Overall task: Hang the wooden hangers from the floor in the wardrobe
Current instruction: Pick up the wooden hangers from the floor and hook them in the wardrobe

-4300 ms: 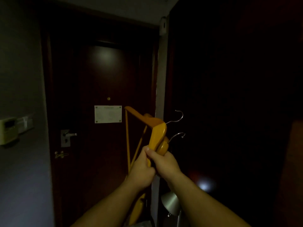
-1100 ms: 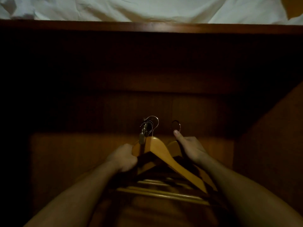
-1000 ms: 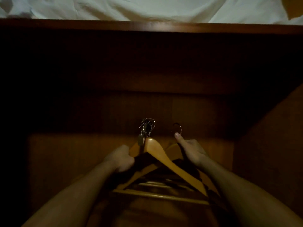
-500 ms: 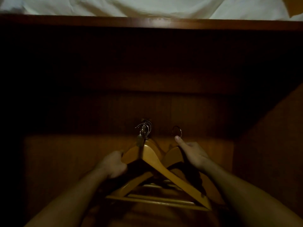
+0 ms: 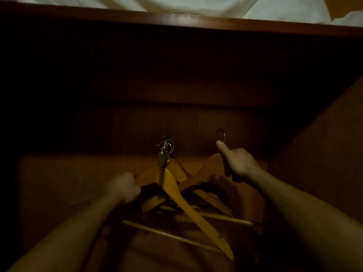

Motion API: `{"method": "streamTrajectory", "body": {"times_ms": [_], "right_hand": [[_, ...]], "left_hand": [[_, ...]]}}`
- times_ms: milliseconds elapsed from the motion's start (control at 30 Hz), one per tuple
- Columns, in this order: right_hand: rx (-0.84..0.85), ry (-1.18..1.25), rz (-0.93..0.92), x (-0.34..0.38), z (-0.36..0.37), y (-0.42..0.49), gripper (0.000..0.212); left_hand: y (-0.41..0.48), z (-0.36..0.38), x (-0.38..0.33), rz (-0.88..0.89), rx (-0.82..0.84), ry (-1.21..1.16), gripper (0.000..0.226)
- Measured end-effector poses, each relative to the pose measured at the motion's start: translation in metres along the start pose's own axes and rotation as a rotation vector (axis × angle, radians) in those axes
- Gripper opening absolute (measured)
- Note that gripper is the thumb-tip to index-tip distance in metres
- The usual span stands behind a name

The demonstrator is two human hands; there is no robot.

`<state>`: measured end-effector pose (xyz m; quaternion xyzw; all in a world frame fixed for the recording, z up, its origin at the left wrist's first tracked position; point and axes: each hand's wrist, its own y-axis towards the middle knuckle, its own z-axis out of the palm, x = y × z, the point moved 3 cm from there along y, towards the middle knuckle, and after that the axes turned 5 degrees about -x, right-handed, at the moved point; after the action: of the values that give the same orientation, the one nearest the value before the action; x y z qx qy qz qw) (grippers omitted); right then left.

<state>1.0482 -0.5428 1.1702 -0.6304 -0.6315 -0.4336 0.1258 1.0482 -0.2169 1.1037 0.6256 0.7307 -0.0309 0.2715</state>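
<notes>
The view looks into a dark wooden wardrobe [image 5: 196, 118] under dim light. Both hands hold wooden hangers at its middle.

Left hand [image 5: 123, 188]: fingers clamped around the left shoulder of a bunch of hangers [image 5: 176, 191]. The bunch is orange-brown varnished wood with curved shoulders and straight lower bars. One shoulder runs down to the right, toward the camera. The metal hooks [image 5: 167, 147] of the bunch are grouped together at the top, against the dark back panel. Whether they sit on a rail cannot be told.

Right hand [image 5: 236, 164]: fingers closed around the neck of a single hanger [image 5: 204, 171], thumb raised along its metal hook [image 5: 221, 135]. This hanger is of the same wood and stands just right of the bunch, its left arm crossing behind it.

A white cloth [image 5: 176, 4] lies above the top edge of the wardrobe.
</notes>
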Motion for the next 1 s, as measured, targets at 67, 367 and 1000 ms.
{"method": "streamTrajectory", "body": {"times_ms": [67,367,1000], "right_hand": [[-0.005,-0.058,0.05,0.004,-0.008,-0.004,0.081],[0.107,-0.095,0.227,0.028,-0.062,-0.025,0.068],[0.134,-0.014,0.046,0.02,-0.025,-0.047,0.027]], "left_hand": [[0.002,-0.003,0.002,0.008,-0.04,0.041,0.018],[-0.006,-0.003,0.0,-0.111,-0.082,0.254,0.066],[-0.121,-0.017,-0.143,1.044,-0.498,-0.133,0.033]]}}
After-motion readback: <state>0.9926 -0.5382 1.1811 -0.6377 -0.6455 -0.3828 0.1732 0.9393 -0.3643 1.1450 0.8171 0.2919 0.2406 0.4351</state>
